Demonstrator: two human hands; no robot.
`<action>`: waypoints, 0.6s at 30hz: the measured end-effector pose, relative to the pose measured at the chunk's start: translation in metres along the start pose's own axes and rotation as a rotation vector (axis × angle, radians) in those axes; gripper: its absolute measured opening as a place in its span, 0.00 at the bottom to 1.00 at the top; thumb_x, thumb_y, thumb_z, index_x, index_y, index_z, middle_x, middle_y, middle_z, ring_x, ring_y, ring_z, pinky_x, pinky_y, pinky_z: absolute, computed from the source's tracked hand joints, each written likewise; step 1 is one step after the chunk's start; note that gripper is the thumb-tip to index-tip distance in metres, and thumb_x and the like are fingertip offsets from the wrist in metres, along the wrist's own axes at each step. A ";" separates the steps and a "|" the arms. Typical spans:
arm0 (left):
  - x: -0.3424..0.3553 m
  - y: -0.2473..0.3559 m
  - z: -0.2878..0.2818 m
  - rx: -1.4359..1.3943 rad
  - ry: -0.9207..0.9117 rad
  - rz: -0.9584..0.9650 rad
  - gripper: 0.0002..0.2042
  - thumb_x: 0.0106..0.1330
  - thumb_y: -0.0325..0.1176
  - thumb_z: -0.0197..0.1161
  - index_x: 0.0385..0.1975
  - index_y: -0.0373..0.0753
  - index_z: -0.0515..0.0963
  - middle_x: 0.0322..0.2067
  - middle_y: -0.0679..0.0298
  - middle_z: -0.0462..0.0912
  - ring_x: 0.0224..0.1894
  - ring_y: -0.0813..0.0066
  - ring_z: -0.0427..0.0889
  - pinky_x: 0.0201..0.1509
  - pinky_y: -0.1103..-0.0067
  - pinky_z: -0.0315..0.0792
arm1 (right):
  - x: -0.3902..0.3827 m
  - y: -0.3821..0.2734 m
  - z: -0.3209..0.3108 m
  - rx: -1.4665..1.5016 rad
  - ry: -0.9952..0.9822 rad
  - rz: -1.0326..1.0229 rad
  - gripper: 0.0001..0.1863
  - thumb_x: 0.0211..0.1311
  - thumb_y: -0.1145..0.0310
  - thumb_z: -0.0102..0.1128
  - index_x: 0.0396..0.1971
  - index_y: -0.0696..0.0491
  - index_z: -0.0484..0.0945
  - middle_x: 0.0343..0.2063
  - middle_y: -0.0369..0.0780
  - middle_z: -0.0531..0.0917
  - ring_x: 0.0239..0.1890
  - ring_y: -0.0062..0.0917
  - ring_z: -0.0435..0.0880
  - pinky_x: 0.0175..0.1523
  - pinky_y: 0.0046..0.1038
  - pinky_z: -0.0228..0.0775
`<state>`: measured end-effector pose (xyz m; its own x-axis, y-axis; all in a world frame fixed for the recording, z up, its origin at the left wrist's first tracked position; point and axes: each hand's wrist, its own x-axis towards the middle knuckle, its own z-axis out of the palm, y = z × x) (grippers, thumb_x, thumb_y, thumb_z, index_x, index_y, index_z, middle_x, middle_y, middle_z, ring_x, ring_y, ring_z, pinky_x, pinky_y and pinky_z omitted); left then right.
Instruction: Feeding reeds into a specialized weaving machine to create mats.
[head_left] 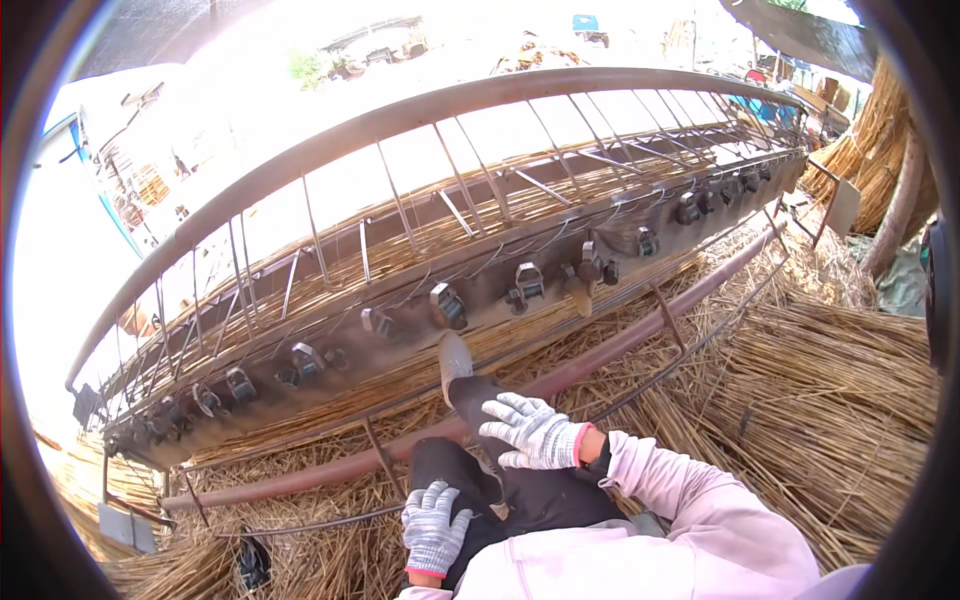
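My left hand (435, 525), in a grey knit glove with a pink cuff, lies on my left thigh near the lower edge, fingers apart and holding nothing. My right hand (530, 430), gloved alike, rests on my dark-trousered right leg (470, 398), fingers spread. My grey shoe (454, 360) is raised beneath the near side of a long metal frame machine (350, 180). That machine has thin rods, a row of metal fittings (447, 305) along its near rail, and straw stalks (500, 240) lying lengthwise inside it.
A reddish pipe (600, 360) and thin bars run below the machine. Straw (810, 410) covers the ground around me. At right stand an upright straw bundle (870, 130), a pole (895, 210) and a green sheet (900, 290). A blue vehicle (587, 28) is far behind.
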<state>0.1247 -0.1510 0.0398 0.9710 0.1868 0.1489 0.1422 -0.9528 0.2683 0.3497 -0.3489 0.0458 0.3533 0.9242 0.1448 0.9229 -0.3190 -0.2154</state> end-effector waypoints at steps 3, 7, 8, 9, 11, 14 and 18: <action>0.009 0.010 -0.027 0.029 0.195 0.038 0.16 0.53 0.38 0.74 0.42 0.45 0.84 0.47 0.63 0.84 0.52 0.53 0.77 0.59 0.59 0.69 | -0.002 0.006 0.021 0.032 -0.157 0.083 0.34 0.66 0.45 0.59 0.69 0.43 0.68 0.75 0.45 0.59 0.78 0.46 0.53 0.74 0.51 0.54; 0.022 0.020 -0.054 -0.024 0.334 0.064 0.07 0.54 0.35 0.74 0.31 0.44 0.84 0.35 0.63 0.85 0.41 0.56 0.80 0.50 0.62 0.70 | -0.001 0.004 0.040 0.086 -0.397 0.174 0.34 0.66 0.47 0.58 0.70 0.43 0.68 0.75 0.45 0.57 0.78 0.47 0.52 0.74 0.53 0.55; 0.025 0.023 -0.056 -0.041 0.307 0.053 0.07 0.55 0.35 0.73 0.31 0.44 0.84 0.36 0.63 0.85 0.42 0.57 0.79 0.51 0.62 0.70 | 0.001 0.005 0.041 0.095 -0.364 0.172 0.33 0.66 0.48 0.58 0.69 0.43 0.68 0.75 0.46 0.57 0.77 0.48 0.51 0.74 0.54 0.54; 0.026 0.025 -0.058 -0.057 0.290 0.039 0.06 0.55 0.34 0.72 0.31 0.44 0.84 0.36 0.63 0.85 0.43 0.58 0.79 0.51 0.62 0.69 | 0.001 0.006 0.042 0.132 -0.314 0.168 0.32 0.66 0.49 0.58 0.68 0.43 0.70 0.75 0.46 0.57 0.78 0.49 0.50 0.74 0.54 0.54; 0.029 0.031 -0.054 0.030 0.293 0.096 0.08 0.54 0.35 0.73 0.31 0.44 0.84 0.36 0.62 0.85 0.41 0.56 0.80 0.50 0.62 0.70 | 0.001 0.012 0.039 0.216 -0.323 0.136 0.30 0.66 0.52 0.59 0.67 0.44 0.71 0.75 0.46 0.55 0.77 0.50 0.50 0.75 0.53 0.54; 0.032 0.034 -0.043 0.108 0.280 0.131 0.10 0.54 0.36 0.73 0.34 0.44 0.84 0.39 0.61 0.84 0.44 0.55 0.79 0.52 0.61 0.70 | -0.012 0.026 0.034 0.506 -0.048 0.083 0.23 0.68 0.58 0.58 0.60 0.49 0.77 0.69 0.48 0.68 0.72 0.48 0.63 0.73 0.45 0.59; 0.027 0.023 -0.025 0.039 0.284 0.102 0.10 0.56 0.33 0.72 0.38 0.42 0.84 0.43 0.60 0.83 0.48 0.55 0.78 0.55 0.60 0.70 | -0.077 0.041 0.043 0.823 0.158 0.457 0.18 0.73 0.60 0.52 0.54 0.54 0.81 0.53 0.47 0.83 0.60 0.43 0.79 0.67 0.38 0.68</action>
<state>0.1494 -0.1620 0.0738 0.8888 0.1441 0.4351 0.0593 -0.9774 0.2027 0.3535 -0.4238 -0.0155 0.7253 0.6884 -0.0054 0.3147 -0.3385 -0.8868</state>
